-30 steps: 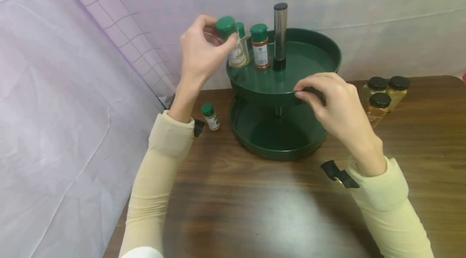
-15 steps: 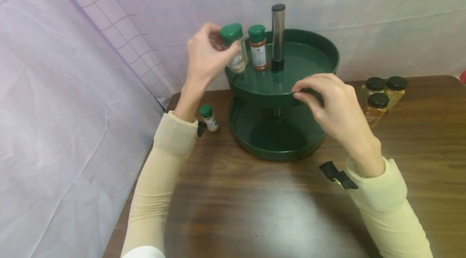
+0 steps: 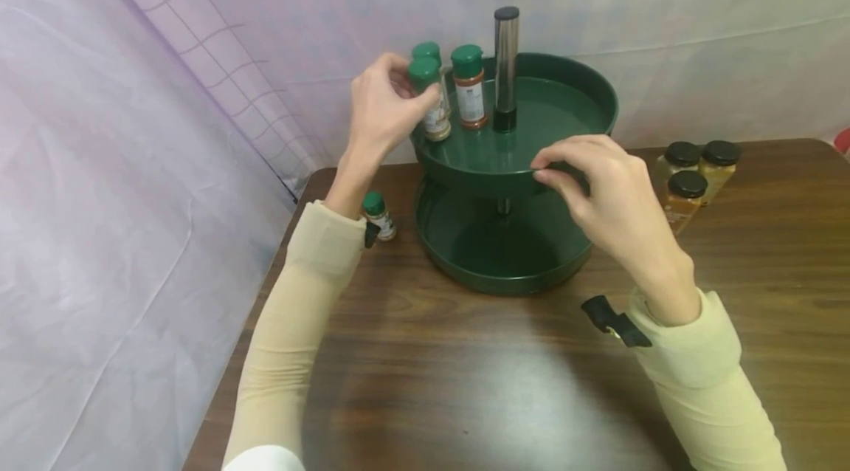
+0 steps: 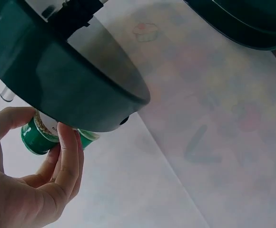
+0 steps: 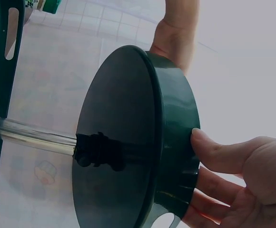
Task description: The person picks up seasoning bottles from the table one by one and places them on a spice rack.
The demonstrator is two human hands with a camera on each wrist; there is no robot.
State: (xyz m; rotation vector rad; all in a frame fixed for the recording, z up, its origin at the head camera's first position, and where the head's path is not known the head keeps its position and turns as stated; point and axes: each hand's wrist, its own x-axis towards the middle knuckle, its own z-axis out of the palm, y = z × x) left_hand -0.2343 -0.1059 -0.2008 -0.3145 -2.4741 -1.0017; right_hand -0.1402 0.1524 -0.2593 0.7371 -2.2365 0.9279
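My left hand (image 3: 388, 103) grips a green-capped spice jar (image 3: 435, 119) between thumb and fingers, upright at the left side of the upper tray (image 3: 551, 153) of a dark green two-tier turntable. Behind it stands a second green-capped jar (image 3: 426, 52), partly hidden. A red-brown spice jar (image 3: 471, 98) with a green cap is beside them, left of the metal post (image 3: 506, 65). In the left wrist view the gripped jar's green cap (image 4: 37, 137) shows past the tray wall. My right hand (image 3: 614, 194) pinches the upper tray's front right rim; its thumb (image 5: 202, 142) lies against the wall.
A small green-capped jar (image 3: 379, 216) stands on the wooden table (image 3: 465, 382) left of the turntable. Several black-lidded jars (image 3: 687, 194) cluster at the right. The lower tray (image 3: 505, 283) sits under the upper one. A white curtain (image 3: 119, 235) borders the left side.
My left hand has brought the gripped jar down and slightly right, toward the tray's front left, uncovering more of the jar behind. My right hand keeps its place on the rim.
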